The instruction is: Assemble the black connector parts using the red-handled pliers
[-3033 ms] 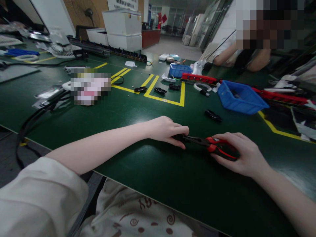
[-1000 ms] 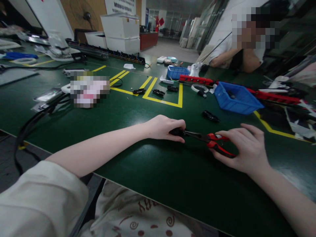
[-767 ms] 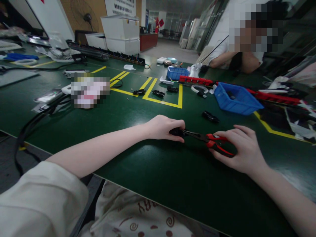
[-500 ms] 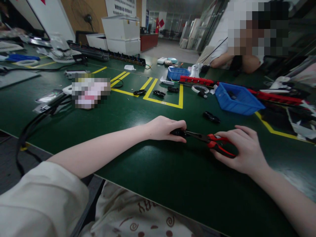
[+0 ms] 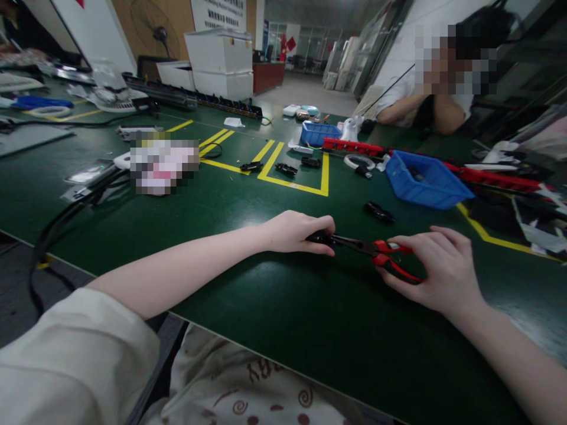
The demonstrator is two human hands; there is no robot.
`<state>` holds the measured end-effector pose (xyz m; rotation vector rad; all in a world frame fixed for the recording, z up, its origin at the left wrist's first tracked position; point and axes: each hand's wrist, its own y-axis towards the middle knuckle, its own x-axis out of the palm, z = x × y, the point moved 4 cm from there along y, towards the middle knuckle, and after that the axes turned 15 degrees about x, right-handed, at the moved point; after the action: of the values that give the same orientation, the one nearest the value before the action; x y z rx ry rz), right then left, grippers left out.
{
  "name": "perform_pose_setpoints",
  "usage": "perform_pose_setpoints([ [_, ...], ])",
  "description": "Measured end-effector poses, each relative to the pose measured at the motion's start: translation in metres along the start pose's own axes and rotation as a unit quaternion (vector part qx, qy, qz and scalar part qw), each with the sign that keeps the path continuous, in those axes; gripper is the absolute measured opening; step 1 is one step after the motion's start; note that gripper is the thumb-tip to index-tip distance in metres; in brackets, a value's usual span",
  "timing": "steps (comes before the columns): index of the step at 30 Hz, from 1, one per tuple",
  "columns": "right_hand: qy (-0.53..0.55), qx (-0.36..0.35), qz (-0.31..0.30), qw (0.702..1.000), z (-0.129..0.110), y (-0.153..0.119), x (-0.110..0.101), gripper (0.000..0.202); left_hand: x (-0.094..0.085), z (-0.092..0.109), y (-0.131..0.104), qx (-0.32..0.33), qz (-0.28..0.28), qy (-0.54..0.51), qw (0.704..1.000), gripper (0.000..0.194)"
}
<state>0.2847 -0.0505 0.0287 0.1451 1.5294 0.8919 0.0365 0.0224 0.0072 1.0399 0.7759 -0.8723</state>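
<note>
My left hand (image 5: pixel 297 231) is closed around a small black part (image 5: pixel 319 237), pinched between thumb and fingers just above the green table; much of it is hidden. In my right hand (image 5: pixel 443 268) is a pair of long-nose pliers (image 5: pixel 380 252) with red and black handles. Their handles stand somewhat apart between thumb and fingers. The plier tips point left and meet the black part at my left fingertips; whether they grip it I cannot tell. Another black part (image 5: pixel 379 211) lies on the table beyond the pliers.
Several small black pieces (image 5: pixel 286 169) lie by the yellow tape. A blue bin (image 5: pixel 427 183) and a red strip (image 5: pixel 354 146) are at the right, with a smaller blue bin (image 5: pixel 319 134) behind. Black cables (image 5: pixel 57 221) run at the left. Across the table sits a person (image 5: pixel 398 106).
My right hand's fingers have shifted slightly to the right on the plier handles. The left hand and the black part in it look nearly unmoved.
</note>
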Motion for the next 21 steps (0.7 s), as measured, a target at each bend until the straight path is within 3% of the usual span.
perform_pose_setpoints([
  [9,-0.017,-0.014,-0.012,1.000,0.009,-0.003,0.005,0.044,-0.003,-0.004,0.001,0.071,-0.021,-0.008,0.997,0.028],
  [16,-0.015,0.014,-0.015,1.000,0.013,-0.003,0.003,0.044,-0.005,-0.005,-0.002,0.073,-0.009,-0.046,0.996,0.025],
  [21,-0.020,-0.016,0.003,1.000,0.010,-0.001,0.003,0.041,-0.004,-0.009,-0.001,0.065,-0.005,-0.100,0.993,0.024],
])
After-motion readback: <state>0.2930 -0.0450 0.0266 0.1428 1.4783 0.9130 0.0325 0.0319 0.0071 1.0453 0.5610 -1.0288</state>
